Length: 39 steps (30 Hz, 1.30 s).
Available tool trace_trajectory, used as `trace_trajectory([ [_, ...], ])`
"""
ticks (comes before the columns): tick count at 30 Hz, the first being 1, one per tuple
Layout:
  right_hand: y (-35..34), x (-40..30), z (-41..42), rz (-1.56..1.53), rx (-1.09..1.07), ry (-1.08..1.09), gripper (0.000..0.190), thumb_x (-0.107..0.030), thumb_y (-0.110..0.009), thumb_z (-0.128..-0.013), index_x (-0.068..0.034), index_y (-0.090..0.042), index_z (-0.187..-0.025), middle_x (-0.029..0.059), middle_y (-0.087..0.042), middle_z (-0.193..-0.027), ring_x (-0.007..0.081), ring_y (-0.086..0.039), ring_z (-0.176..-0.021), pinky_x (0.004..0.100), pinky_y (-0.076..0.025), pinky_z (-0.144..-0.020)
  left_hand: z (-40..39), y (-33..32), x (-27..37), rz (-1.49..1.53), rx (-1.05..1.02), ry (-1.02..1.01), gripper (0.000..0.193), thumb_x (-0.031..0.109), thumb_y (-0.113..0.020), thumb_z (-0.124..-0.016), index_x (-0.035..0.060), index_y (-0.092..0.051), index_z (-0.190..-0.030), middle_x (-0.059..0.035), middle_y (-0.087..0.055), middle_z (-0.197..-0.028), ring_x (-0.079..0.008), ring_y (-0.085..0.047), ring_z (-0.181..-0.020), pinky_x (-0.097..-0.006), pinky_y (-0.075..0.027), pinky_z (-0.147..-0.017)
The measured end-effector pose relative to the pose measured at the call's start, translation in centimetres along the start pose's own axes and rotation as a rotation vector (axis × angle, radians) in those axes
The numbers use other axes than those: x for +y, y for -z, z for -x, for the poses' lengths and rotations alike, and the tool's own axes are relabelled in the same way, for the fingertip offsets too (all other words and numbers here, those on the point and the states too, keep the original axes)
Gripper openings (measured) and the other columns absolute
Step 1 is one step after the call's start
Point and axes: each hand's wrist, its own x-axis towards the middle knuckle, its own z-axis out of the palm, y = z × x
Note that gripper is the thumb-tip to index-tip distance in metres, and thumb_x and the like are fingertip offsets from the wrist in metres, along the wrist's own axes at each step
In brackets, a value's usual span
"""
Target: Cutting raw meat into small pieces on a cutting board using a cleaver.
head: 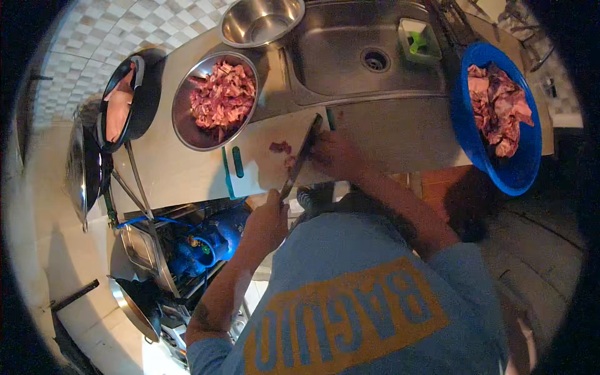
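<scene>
My left hand (268, 219) is closed on the near end of a knife (300, 161), whose long dark blade slants up and right over a white cutting board (258, 171) with green edges. My right hand (330, 152) is by the far part of the blade, at the board's right side; its fingertips are partly hidden, and what they hold cannot be made out. Small pieces of raw meat (280, 147) lie left of the blade. Beyond the board's left end, a steel bowl (180, 117) holds cut raw meat (224, 98). A blue plastic basin (528, 159) at the right holds larger meat pieces (499, 105).
A steel sink (328, 61) lies beyond the board, with a small container (422, 54) holding something green. An empty steel bowl (262, 23) stands beside it. On the left are a dark pan (133, 112) with pale meat and a lid (79, 173). Blue containers (211, 246) sit under the counter.
</scene>
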Motion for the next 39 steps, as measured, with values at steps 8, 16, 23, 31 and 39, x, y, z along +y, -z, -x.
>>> trace_trajectory([
  [8,0.0,0.4,-0.6,0.003,-0.018,0.111,0.018,-0.014,-0.074,-0.076,-0.005,-0.066,-0.09,0.0153,-0.063,-0.091,0.0361,-0.062,-0.085,0.047,-0.05,-0.074,-7.5,-1.3,2.8,0.124,0.249,-0.164,0.027,0.02,-0.05,-0.097,0.0032,-0.042,-0.117,-0.0313,-0.064,-0.094,-0.0553,-0.059,-0.094,-0.061,-0.046,-0.081],
  [16,-0.1,0.1,1.4,0.096,0.037,0.107,0.02,-0.01,-0.073,-0.078,-0.008,-0.066,-0.097,0.0154,-0.063,-0.098,0.0352,-0.063,-0.091,0.0451,-0.052,-0.081,-2.4,1.4,-1.6,0.115,0.177,-0.205,0.021,0.017,-0.056,-0.095,0.0019,-0.046,-0.106,-0.0288,-0.065,-0.086,-0.0516,-0.062,-0.086,-0.0577,-0.048,-0.072],
  [23,-0.6,1.0,0.7,0.015,0.016,0.18,0.015,-0.01,-0.068,-0.082,-0.006,-0.066,-0.096,0.0134,-0.063,-0.104,0.0342,-0.06,-0.097,0.0448,-0.05,-0.086,-0.7,-1.0,-1.8,0.316,0.316,-0.084,0.025,0.02,-0.059,-0.094,0.0027,-0.046,-0.107,-0.0283,-0.066,-0.085,-0.05,-0.064,-0.085,-0.0547,-0.048,-0.069],
  [31,-0.7,0.9,-1.6,0.027,0.132,0.152,0.019,-0.008,-0.064,-0.086,-0.004,-0.063,-0.105,0.0125,-0.064,-0.099,0.0334,-0.061,-0.099,0.0432,-0.05,-0.087,-0.2,-0.3,-2.0,0.346,0.342,-0.099,0.027,0.021,-0.059,-0.095,0.0025,-0.045,-0.107,-0.0292,-0.065,-0.086,-0.0508,-0.063,-0.086,-0.0545,-0.048,-0.07],
  [39,1.4,0.1,-0.3,0.057,-0.009,0.263,0.013,-0.011,-0.069,-0.086,-0.004,-0.067,-0.097,0.0118,-0.067,-0.097,0.0322,-0.066,-0.089,0.0419,-0.054,-0.08,1.9,-0.5,-0.7,0.261,0.253,-0.162,0.023,0.021,-0.055,-0.097,0.0038,-0.042,-0.105,-0.0287,-0.064,-0.084,-0.0517,-0.062,-0.085,-0.0563,-0.047,-0.069],
])
